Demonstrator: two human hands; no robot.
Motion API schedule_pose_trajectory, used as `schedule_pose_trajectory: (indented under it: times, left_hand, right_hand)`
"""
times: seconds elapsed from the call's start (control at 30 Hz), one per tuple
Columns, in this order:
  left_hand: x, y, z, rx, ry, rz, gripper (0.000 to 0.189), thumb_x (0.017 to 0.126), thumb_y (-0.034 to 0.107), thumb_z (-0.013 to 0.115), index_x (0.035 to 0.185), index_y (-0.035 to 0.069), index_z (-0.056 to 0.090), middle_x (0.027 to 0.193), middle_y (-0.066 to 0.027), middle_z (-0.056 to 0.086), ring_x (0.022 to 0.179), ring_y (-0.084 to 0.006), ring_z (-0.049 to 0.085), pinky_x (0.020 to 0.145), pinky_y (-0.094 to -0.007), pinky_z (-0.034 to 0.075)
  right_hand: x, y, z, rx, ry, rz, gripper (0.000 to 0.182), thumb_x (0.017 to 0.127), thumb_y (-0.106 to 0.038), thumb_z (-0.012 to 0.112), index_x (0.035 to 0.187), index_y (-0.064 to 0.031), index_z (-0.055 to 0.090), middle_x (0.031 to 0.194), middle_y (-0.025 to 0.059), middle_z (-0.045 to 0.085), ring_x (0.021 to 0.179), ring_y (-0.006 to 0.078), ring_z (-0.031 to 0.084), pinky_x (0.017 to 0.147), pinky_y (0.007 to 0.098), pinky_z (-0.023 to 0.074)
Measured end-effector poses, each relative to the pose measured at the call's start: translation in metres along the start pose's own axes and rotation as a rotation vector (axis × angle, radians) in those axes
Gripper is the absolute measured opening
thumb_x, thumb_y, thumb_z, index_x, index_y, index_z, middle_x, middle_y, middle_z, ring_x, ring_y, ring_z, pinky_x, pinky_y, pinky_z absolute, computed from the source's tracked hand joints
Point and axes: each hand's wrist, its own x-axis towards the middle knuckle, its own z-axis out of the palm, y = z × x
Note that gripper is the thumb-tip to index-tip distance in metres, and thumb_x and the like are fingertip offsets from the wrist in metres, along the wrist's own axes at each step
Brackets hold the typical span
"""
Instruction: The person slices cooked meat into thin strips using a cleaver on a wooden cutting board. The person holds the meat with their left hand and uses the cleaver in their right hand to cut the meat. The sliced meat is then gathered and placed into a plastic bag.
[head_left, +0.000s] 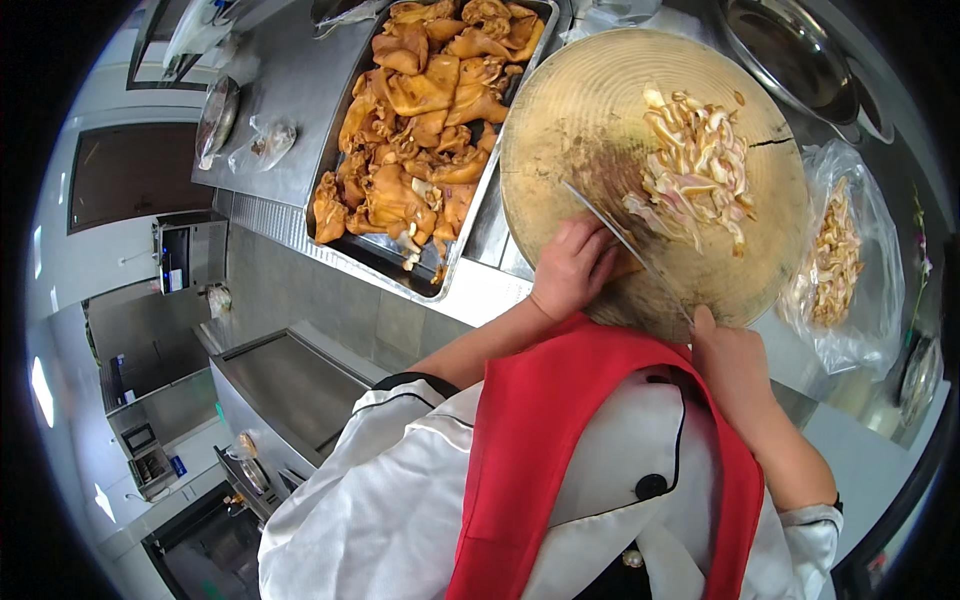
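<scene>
On the round wooden chopping block (570, 97), my left hand (574, 262) presses a piece of brown cooked meat (624, 262), its fingers bent beside the blade. The knife (630, 247) lies across the block with its thin edge seen from above; my right hand (727, 360) is closed around its handle, which the hand mostly hides. Beyond the blade, a heap of sliced meat, apparently pig's ear (701, 169), spreads over the block. A metal tray (448, 277) of whole brown cooked pieces (420, 97) stands left of the block.
Right of the block lies a clear plastic bag (874, 300) holding more slices (836, 262). A large steel bowl (795, 60) stands at the upper right. On the steel counter (300, 82) at the upper left are a small plastic bag (266, 142) and a metal dish (217, 116).
</scene>
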Motion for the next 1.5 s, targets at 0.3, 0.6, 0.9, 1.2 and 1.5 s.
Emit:
schedule_pose_trajectory:
  times: [0.3,0.6,0.9,1.2,1.5]
  left_hand:
    - [0.000,0.000,0.003,-0.040,0.028,0.014,0.027,0.079,0.003,0.072,0.105,-0.001,0.064,0.111,-0.0173,0.061,0.104,-0.0372,0.060,0.088,-0.0426,0.052]
    - [-0.001,0.001,0.002,-0.054,0.061,0.018,0.029,0.079,0.002,0.072,0.106,-0.001,0.064,0.109,-0.0169,0.060,0.103,-0.0371,0.060,0.087,-0.0427,0.051]
    - [-0.002,0.000,0.001,-0.022,0.036,0.029,0.025,0.078,0.003,0.071,0.102,0.000,0.064,0.105,-0.0167,0.060,0.097,-0.0376,0.060,0.082,-0.0423,0.053]
    - [0.000,0.001,0.001,-0.024,0.033,0.030,0.027,0.076,0.003,0.072,0.102,-0.001,0.065,0.104,-0.0165,0.061,0.096,-0.0370,0.060,0.080,-0.0424,0.053]
    - [0.001,0.003,0.000,-0.010,0.027,0.004,0.026,0.077,0.003,0.072,0.102,-0.001,0.066,0.103,-0.0159,0.061,0.096,-0.0364,0.061,0.081,-0.0419,0.053]
  right_hand:
    - [0.083,-0.015,0.021,0.091,0.135,-0.040,0.017,0.095,-0.017,0.052,0.099,-0.0002,0.053,0.068,0.0222,0.063,0.064,0.0408,0.064,0.059,0.0524,0.0492]
    - [0.039,0.003,-0.012,0.005,0.218,0.013,0.021,0.085,-0.005,0.054,0.104,0.0043,0.057,0.063,0.0203,0.064,0.061,0.0366,0.067,0.056,0.0471,0.0522]
    - [-0.007,-0.018,-0.015,-0.050,0.122,-0.026,0.012,0.077,-0.004,0.057,0.088,-0.0023,0.052,0.062,0.0148,0.065,0.057,0.0304,0.068,0.051,0.0423,0.0519]
    - [0.013,-0.022,0.003,-0.086,0.216,-0.093,0.010,0.078,-0.006,0.057,0.086,-0.0040,0.051,0.061,0.0146,0.064,0.058,0.0294,0.068,0.050,0.0400,0.0515]
    - [0.004,-0.017,0.002,-0.013,0.135,-0.027,0.010,0.079,-0.007,0.057,0.085,-0.0026,0.050,0.059,0.0158,0.063,0.056,0.0360,0.066,0.051,0.0446,0.0520]
